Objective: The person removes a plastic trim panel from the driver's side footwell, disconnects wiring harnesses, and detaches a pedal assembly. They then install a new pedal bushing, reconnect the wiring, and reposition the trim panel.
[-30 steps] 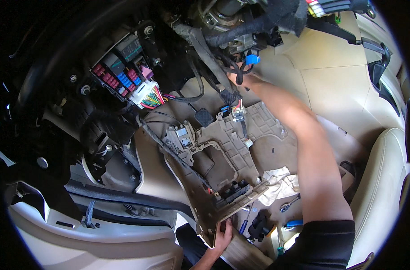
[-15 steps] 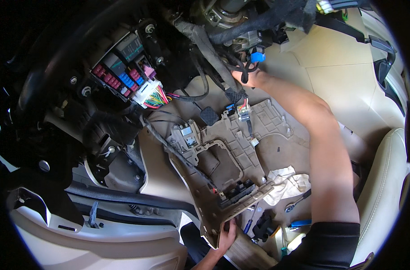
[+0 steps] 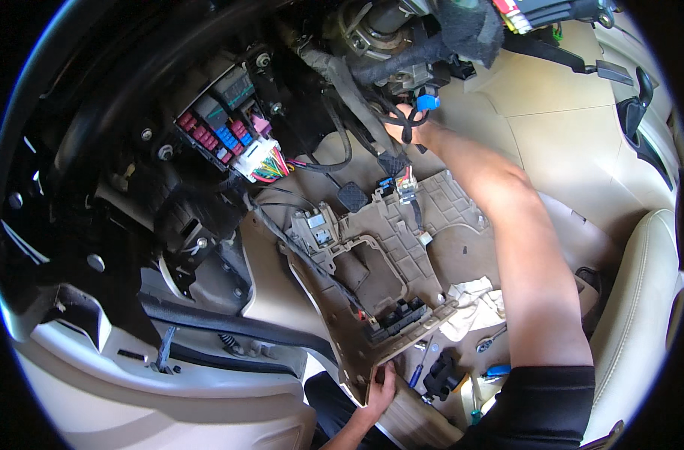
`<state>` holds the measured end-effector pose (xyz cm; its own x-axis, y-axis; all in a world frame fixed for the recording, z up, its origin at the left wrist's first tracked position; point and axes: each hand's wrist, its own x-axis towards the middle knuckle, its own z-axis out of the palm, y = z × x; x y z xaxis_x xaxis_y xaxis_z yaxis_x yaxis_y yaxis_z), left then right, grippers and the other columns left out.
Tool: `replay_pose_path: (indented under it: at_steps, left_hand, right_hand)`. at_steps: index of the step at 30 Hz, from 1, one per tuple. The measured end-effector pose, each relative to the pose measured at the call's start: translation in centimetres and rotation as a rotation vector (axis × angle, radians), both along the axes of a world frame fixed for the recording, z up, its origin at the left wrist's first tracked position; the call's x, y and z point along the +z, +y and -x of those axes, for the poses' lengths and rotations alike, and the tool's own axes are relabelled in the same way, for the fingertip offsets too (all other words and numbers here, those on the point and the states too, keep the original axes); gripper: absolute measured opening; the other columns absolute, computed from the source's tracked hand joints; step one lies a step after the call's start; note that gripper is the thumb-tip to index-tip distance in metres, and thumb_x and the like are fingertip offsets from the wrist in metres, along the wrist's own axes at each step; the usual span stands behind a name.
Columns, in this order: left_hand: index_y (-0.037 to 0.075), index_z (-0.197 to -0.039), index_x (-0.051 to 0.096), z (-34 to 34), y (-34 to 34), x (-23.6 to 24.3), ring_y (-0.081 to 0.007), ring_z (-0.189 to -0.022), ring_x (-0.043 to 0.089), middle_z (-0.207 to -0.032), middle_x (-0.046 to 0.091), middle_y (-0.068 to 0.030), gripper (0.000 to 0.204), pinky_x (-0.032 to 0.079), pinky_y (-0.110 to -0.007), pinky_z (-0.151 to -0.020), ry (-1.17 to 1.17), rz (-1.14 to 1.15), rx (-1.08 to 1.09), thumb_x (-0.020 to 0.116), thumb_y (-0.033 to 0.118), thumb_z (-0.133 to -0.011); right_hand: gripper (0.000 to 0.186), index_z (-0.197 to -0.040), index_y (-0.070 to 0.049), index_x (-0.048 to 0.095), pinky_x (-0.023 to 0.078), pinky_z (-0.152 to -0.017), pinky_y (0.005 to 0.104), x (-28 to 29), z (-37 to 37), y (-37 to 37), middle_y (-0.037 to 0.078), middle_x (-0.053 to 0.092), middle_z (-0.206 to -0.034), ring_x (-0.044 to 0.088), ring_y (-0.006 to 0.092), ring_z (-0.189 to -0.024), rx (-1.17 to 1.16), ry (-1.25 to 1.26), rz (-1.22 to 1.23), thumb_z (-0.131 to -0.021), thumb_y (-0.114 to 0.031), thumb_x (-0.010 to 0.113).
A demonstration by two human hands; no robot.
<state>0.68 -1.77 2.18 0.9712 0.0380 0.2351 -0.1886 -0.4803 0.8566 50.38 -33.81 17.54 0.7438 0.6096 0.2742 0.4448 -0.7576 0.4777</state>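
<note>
My left hand (image 3: 382, 391) grips the lower edge of a beige dashboard trim panel (image 3: 415, 262), thumb and fingers closed around the rim. The panel lies tilted with its ribbed back side up. Wires still run to it: a multi-coloured connector (image 3: 405, 187) near its upper edge and a dark cable to a black switch block (image 3: 399, 321) at its lower end. My right hand (image 3: 403, 129) reaches up among the dark wiring harnesses under the dashboard, just below a blue connector (image 3: 427, 103). Cables cover its fingers, so what they touch cannot be made out.
A fuse box (image 3: 222, 124) with a white wire plug (image 3: 258, 159) hangs at the upper left. On the floor lie a white cloth (image 3: 473, 304), a ratchet (image 3: 490, 342), a blue-handled screwdriver (image 3: 417, 373) and other tools. A beige seat (image 3: 642, 292) stands right, the open door (image 3: 162, 405) lower left.
The view has shifted slightly, moving the fuse box rightward. My right forearm sits a little further left. My left hand keeps its hold on the panel edge.
</note>
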Motion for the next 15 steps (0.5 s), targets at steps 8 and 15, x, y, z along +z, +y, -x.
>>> replay_pose_path:
  at_steps: [8,15]
  left_hand:
    - [0.002,-0.098,0.073,0.7,0.0,0.0,-0.017,-0.069,0.066,-0.078,0.071,-0.0105,0.026,0.054,-0.033,-0.067,0.186,-0.025,0.033,0.076,0.027,-0.098]
    - [0.003,-0.09,0.074,0.5,0.6,-1.0,-0.0205,-0.069,0.067,-0.076,0.07,-0.0079,0.02,0.053,-0.035,-0.066,0.025,-0.175,0.052,0.076,0.022,-0.097]
  right_hand:
    - [0.026,-0.114,-0.013,0.07,0.06,-0.084,0.0423,-8.4,-7.4,0.3,0.014,0.076,-0.106,0.075,0.0303,-0.1,-0.448,0.055,-0.645,-0.092,-0.025,0.062]
    - [0.031,-0.122,-0.011,0.073,0.059,-0.09,0.044,-5.4,-4.2,1.0,0.015,0.076,-0.123,0.074,0.0294,-0.112,-0.472,0.152,-0.623,-0.095,-0.02,0.062]
